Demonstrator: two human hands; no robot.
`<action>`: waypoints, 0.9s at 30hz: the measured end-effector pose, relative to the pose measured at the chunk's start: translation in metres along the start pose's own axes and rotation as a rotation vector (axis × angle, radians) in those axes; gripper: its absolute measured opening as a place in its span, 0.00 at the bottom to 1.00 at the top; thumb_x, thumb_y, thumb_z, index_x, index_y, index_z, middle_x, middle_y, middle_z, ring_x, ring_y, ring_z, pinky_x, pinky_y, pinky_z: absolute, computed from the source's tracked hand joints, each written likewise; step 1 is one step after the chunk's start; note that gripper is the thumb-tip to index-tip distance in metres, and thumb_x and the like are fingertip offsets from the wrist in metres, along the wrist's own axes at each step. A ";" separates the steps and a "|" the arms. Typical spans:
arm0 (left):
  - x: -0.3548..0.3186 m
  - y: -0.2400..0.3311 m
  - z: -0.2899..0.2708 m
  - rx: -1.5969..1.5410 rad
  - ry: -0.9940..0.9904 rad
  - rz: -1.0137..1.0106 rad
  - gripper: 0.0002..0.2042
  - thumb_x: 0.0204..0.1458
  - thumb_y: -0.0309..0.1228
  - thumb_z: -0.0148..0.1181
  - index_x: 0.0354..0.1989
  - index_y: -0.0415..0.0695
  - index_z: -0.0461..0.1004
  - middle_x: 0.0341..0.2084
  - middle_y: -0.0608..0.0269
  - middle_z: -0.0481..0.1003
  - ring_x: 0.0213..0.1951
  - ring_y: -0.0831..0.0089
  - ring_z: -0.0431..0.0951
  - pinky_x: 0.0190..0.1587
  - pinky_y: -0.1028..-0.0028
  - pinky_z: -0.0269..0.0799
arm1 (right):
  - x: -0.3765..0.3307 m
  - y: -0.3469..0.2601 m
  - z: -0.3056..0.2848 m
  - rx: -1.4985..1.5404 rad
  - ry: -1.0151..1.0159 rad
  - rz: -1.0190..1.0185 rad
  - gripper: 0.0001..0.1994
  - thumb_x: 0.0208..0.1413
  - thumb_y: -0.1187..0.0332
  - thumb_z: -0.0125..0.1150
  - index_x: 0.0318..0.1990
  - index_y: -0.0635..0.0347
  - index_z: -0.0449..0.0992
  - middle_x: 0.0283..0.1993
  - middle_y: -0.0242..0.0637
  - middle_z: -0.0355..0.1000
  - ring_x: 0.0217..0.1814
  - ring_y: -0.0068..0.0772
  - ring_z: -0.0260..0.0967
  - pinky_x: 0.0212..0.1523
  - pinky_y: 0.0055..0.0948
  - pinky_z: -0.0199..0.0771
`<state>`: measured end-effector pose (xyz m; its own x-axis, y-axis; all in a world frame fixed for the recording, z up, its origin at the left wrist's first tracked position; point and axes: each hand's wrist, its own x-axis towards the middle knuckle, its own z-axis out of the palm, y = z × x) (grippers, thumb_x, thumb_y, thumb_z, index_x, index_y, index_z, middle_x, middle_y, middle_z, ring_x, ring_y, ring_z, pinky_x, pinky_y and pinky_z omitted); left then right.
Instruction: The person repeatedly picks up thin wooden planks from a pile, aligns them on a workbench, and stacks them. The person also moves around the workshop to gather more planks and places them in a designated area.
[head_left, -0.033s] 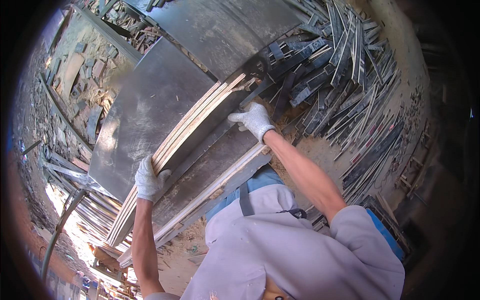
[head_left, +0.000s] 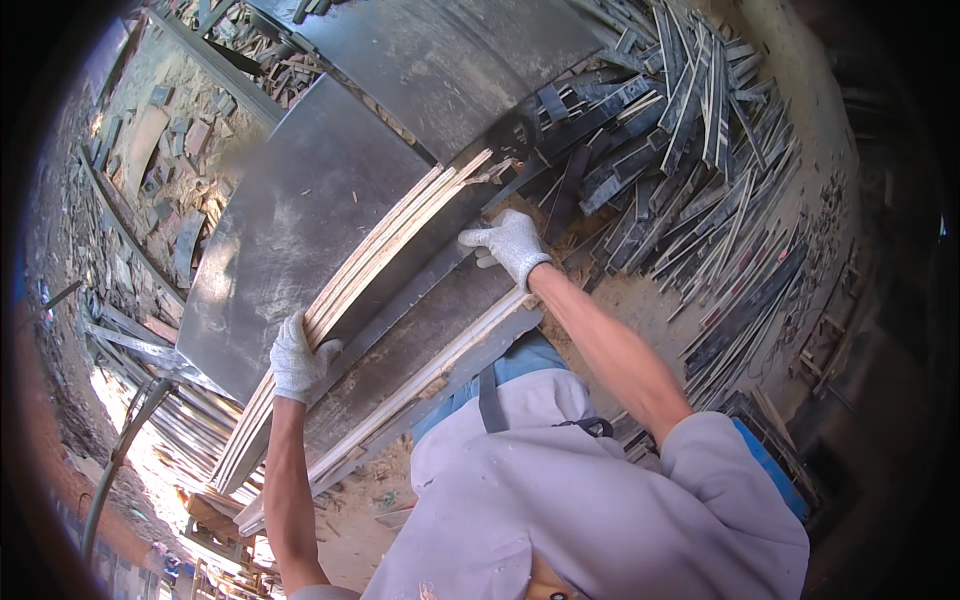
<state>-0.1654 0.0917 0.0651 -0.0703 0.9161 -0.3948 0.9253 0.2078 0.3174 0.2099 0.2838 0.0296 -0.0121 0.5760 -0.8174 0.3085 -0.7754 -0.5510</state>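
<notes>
My left hand (head_left: 298, 360), in a pale grey work glove, is closed round the near-left part of a stack of long plywood strips (head_left: 385, 242). The strips stand on edge, their light layered sides facing up, across a dark metal table (head_left: 290, 220). My right hand (head_left: 512, 245), gloved alike, is at the far-right end of a long dark bar (head_left: 410, 300) beside the strips. Its thumb points left and its fingers are curled; what they grip is hidden. Close to my waist lies a dark board with a pale edge (head_left: 430, 365).
A large heap of dark-faced cut strips (head_left: 690, 150) covers the ground at the right. Wood offcuts (head_left: 180, 150) lie at the far left. A second dark panel (head_left: 450, 70) extends beyond the table. A curved hose or pipe (head_left: 118, 455) rises at the lower left.
My right hand has shifted very slightly toward me. The left hand and the plywood strips stay in place.
</notes>
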 end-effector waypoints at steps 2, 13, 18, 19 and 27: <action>0.003 -0.005 -0.002 0.007 -0.022 -0.013 0.38 0.44 0.42 0.80 0.61 0.37 0.68 0.49 0.45 0.76 0.51 0.42 0.78 0.53 0.51 0.75 | -0.006 0.002 0.000 0.089 -0.070 0.134 0.21 0.49 0.66 0.81 0.43 0.73 0.79 0.35 0.42 0.80 0.27 0.29 0.77 0.25 0.27 0.84; -0.002 -0.006 0.021 0.056 0.166 0.058 0.40 0.48 0.51 0.74 0.62 0.36 0.63 0.50 0.44 0.70 0.51 0.44 0.71 0.56 0.49 0.67 | -0.016 -0.046 0.027 0.312 0.143 0.067 0.13 0.55 0.68 0.74 0.38 0.68 0.76 0.28 0.39 0.76 0.22 0.29 0.76 0.20 0.30 0.85; -0.013 0.005 0.016 0.051 0.130 0.063 0.56 0.42 0.71 0.67 0.67 0.34 0.60 0.53 0.41 0.69 0.53 0.44 0.69 0.60 0.48 0.65 | -0.012 -0.053 0.017 0.264 0.149 0.136 0.14 0.59 0.66 0.71 0.42 0.70 0.78 0.33 0.40 0.75 0.25 0.31 0.77 0.23 0.32 0.87; -0.013 -0.001 0.024 0.059 0.113 0.033 0.62 0.37 0.76 0.64 0.70 0.33 0.58 0.55 0.40 0.69 0.55 0.44 0.69 0.61 0.46 0.63 | -0.011 -0.049 0.017 0.280 0.140 0.130 0.14 0.60 0.66 0.71 0.42 0.69 0.78 0.34 0.40 0.75 0.27 0.31 0.78 0.24 0.33 0.88; -0.012 0.014 0.007 0.095 0.027 0.042 0.58 0.39 0.56 0.78 0.73 0.34 0.54 0.56 0.41 0.68 0.57 0.44 0.68 0.62 0.47 0.63 | -0.014 -0.029 0.020 0.567 0.033 -0.042 0.13 0.67 0.62 0.67 0.35 0.62 0.75 0.29 0.38 0.75 0.26 0.31 0.78 0.29 0.37 0.91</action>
<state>-0.1489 0.0816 0.0684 -0.0395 0.9324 -0.3594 0.9588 0.1366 0.2491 0.1827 0.2930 0.0534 0.0191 0.6103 -0.7919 -0.2503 -0.7639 -0.5948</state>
